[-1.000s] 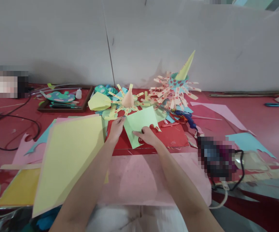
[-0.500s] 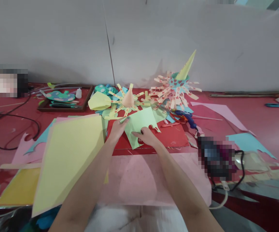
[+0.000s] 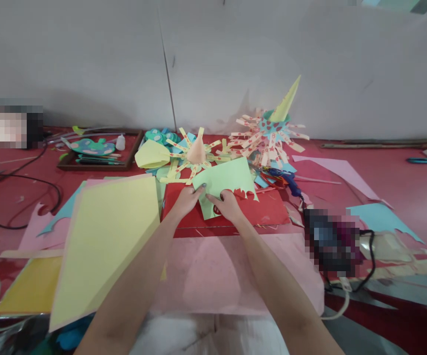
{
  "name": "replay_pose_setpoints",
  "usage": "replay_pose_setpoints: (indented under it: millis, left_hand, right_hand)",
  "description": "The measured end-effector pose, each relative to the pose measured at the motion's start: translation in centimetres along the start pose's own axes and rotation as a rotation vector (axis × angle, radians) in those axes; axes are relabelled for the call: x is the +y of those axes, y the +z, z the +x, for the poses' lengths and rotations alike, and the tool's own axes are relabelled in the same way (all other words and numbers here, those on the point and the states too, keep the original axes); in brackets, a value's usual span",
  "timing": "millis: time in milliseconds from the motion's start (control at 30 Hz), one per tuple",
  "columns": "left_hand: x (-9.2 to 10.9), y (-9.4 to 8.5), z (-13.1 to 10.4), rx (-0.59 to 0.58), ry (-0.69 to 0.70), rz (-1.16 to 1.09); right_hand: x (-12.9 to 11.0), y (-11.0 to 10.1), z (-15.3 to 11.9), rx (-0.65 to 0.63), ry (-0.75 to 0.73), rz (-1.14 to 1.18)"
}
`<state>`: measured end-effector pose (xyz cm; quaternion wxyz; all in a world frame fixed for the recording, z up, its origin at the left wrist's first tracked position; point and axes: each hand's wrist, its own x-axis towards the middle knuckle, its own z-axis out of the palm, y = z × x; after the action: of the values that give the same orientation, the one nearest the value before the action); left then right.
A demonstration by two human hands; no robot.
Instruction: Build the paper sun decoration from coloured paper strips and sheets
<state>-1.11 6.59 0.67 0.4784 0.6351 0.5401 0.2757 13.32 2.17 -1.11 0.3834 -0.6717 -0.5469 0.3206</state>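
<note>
A light green paper sheet [image 3: 225, 173] with a jagged, cut-out lower right edge is held tilted over a red board [image 3: 265, 209]. My left hand [image 3: 189, 199] pinches the sheet's left edge between thumb and fingers. At the lower edge, my right hand [image 3: 229, 203] is closed on the sheet, thumb pointing left. A small dark red shape shows beside the right hand; I cannot make out what it is. Just behind the sheet sits a paper piece with a peach cone [image 3: 196, 150] and yellow printed strips spread around it.
Large yellow paper [image 3: 110, 246] lies left. Behind it is a brown tray [image 3: 95, 167] with pens and a white bottle [image 3: 120, 143]. A fringed paper hat [image 3: 271, 127] with a yellow spike stands back right, near a blue glue gun [image 3: 290, 183]. Pink cloth [image 3: 235, 276] covers the front.
The green sheet has turned and shifted slightly up and right, showing more of its jagged edge. My left hand has moved a little to the right and down along it.
</note>
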Motion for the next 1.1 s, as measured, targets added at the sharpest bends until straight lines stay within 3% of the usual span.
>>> replay_pose_setpoints:
  millis: [433,667,900,1100]
  left_hand:
    - [-0.13,0.26,0.16,-0.126,0.085,0.014]
    - [0.02,0.23,0.02,-0.061,0.126,0.010]
    - [-0.03,-0.09,-0.05,-0.170,0.097,-0.135]
    - [0.40,0.01,-0.20,-0.083,0.135,-0.007]
  right_hand:
    - [-0.08,-0.26,0.15,0.136,0.029,0.123]
    - [-0.37,-0.47,-0.19,-0.106,0.068,0.349]
    - [-0.32,-0.36,-0.06,-0.106,0.137,0.432]
    - [-0.43,-0.42,-0.03,-0.114,0.118,0.431]
